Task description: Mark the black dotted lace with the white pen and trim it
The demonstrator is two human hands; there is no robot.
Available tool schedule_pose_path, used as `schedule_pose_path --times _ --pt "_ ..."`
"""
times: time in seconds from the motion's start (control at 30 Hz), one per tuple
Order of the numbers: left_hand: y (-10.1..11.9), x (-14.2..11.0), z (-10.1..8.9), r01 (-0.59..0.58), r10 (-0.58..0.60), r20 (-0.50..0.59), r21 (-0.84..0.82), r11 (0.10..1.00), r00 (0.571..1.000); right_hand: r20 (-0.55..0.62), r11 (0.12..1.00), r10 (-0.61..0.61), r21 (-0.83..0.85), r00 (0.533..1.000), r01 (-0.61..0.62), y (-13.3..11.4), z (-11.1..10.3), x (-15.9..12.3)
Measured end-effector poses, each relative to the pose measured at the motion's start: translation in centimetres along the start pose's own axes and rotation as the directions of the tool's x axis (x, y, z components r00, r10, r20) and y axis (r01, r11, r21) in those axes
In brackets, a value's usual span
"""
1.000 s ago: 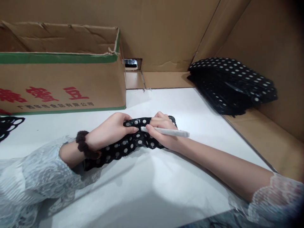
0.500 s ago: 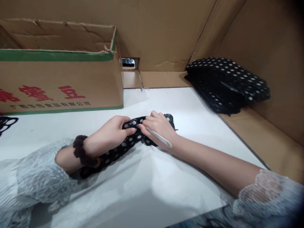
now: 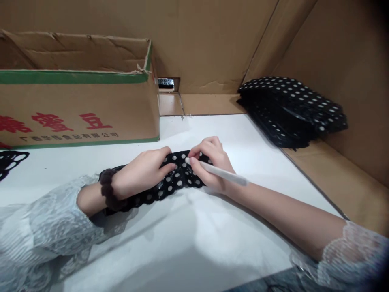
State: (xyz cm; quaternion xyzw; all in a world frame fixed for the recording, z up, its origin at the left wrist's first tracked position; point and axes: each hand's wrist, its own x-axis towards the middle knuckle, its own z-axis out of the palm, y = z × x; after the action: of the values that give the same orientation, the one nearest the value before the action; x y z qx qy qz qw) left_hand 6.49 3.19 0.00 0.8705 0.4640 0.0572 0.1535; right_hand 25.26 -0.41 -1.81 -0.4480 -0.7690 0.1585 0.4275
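Left hand (image 3: pixel 142 175) lies on a black perforated strip (image 3: pixel 174 178), fingers curled down and pressing it flat to the white table (image 3: pixel 188 239). Right hand (image 3: pixel 209 164) has its fingers closed around a white pen-like tool (image 3: pixel 217 172), its tip on the strip just beside the left fingertips. The strip runs back under the left wrist. Beyond the left fingers stands an open cardboard box (image 3: pixel 79 109); well apart, past the right fingers, a stack of black perforated pieces (image 3: pixel 291 111).
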Motion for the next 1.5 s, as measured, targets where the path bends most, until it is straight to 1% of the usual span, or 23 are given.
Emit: schedule_pose_path --times 0.03,0.07,0.13,0.17,0.2,0.27,0.33,0.4,0.5,0.63,0.73,0.83,0.93,1.03,1.13,1.17,1.23,1.3,1.37,1.43,1.5 --pt "0.0 0.0 0.0 -0.009 0.009 0.008 0.028 1.000 1.000 0.023 0.996 0.026 0.080 0.999 -0.028 -0.1 0.0 -0.1" --pt "0.0 -0.1 0.0 -0.020 0.019 0.024 0.046 0.999 1.000 0.078 0.982 0.071 0.169 0.994 -0.084 0.0 0.0 -0.2" --pt "0.0 -0.1 -0.3 -0.034 0.030 0.079 0.050 0.998 0.996 0.213 0.922 0.174 0.309 0.961 -0.236 0.3 0.2 -0.2" --pt "0.0 -0.1 -0.4 -0.035 0.030 0.111 0.042 0.999 0.993 0.264 0.887 0.217 0.347 0.940 -0.303 0.6 0.3 -0.2" --pt "-0.1 0.0 -0.6 -0.033 0.028 0.141 0.033 0.999 0.990 0.290 0.858 0.253 0.373 0.923 -0.353 0.8 0.4 -0.1" --pt "-0.2 0.1 -0.9 -0.030 0.026 0.182 0.018 0.999 0.983 0.297 0.824 0.295 0.401 0.908 -0.400 1.2 0.6 0.0" --pt "-0.2 0.2 -1.1 -0.035 0.032 0.198 0.011 0.999 0.980 0.295 0.834 0.286 0.391 0.912 -0.388 1.2 0.7 0.1" --pt "0.0 0.2 -1.2 -0.038 0.038 0.208 -0.004 0.999 0.977 0.285 0.870 0.258 0.347 0.923 -0.350 1.1 0.7 0.0" --pt "0.2 0.2 -1.3 -0.008 0.027 0.262 -0.070 0.997 0.965 0.270 0.915 0.220 0.275 0.937 -0.294 0.8 0.8 -0.2" --pt "0.2 0.2 -1.6 0.072 -0.006 0.377 -0.161 0.984 0.926 0.280 0.936 0.159 0.263 0.947 -0.235 0.6 0.8 -0.3" --pt "0.2 0.2 -1.9 0.093 0.014 0.431 -0.226 0.970 0.902 0.320 0.942 0.112 0.268 0.941 -0.203 0.6 0.6 -0.1" --pt "0.3 0.1 -2.0 0.122 0.019 0.431 -0.297 0.947 0.902 0.356 0.951 0.068 0.258 0.932 -0.168 0.6 0.3 0.1" --pt "0.9 -0.1 -1.8 0.152 0.007 0.401 -0.363 0.919 0.916 0.389 0.969 0.042 0.209 0.920 -0.133 0.4 0.4 0.2" --pt "1.8 -0.5 -1.5 0.175 -0.018 0.349 -0.423 0.889 0.937 0.405 0.981 0.070 0.137 0.912 -0.136 0.1 0.7 0.0" --pt "2.4 -0.8 -1.5 0.178 -0.004 0.335 -0.489 0.854 0.942 0.371 0.986 0.112 0.074 0.922 -0.149 -0.3 1.0 -0.3" --pt "2.4 -0.9 -1.6 0.171 0.005 0.338 -0.488 0.856 0.941 0.357 0.986 0.124 0.059 0.926 -0.155 -0.4 1.1 -0.4" --pt "2.1 -0.7 -2.0 0.144 0.014 0.349 -0.423 0.895 0.937 0.336 0.983 0.150 0.050 0.930 -0.176 -0.6 1.0 -0.5" --pt "1.5 -0.4 -2.4 0.087 0.026 0.365 -0.290 0.953 0.931 0.306 0.976 0.173 0.076 0.936 -0.205 -0.6 1.0 -0.6" --pt "1.0 0.0 -2.9 0.018 0.035 0.357 -0.142 0.990 0.933 0.271 0.965 0.183 0.133 0.945 -0.225 -0.3 0.9 -0.5" --pt "0.6 0.3 -3.2 -0.039 0.037 0.305 0.000 0.999 0.952 0.270 0.944 0.189 0.216 0.944 -0.250 0.0 0.8 -0.4" --pt "0.4 0.3 -3.2 -0.061 0.027 0.228 0.147 0.987 0.973 0.323 0.907 0.203 0.295 0.924 -0.302 0.3 0.8 -0.2"
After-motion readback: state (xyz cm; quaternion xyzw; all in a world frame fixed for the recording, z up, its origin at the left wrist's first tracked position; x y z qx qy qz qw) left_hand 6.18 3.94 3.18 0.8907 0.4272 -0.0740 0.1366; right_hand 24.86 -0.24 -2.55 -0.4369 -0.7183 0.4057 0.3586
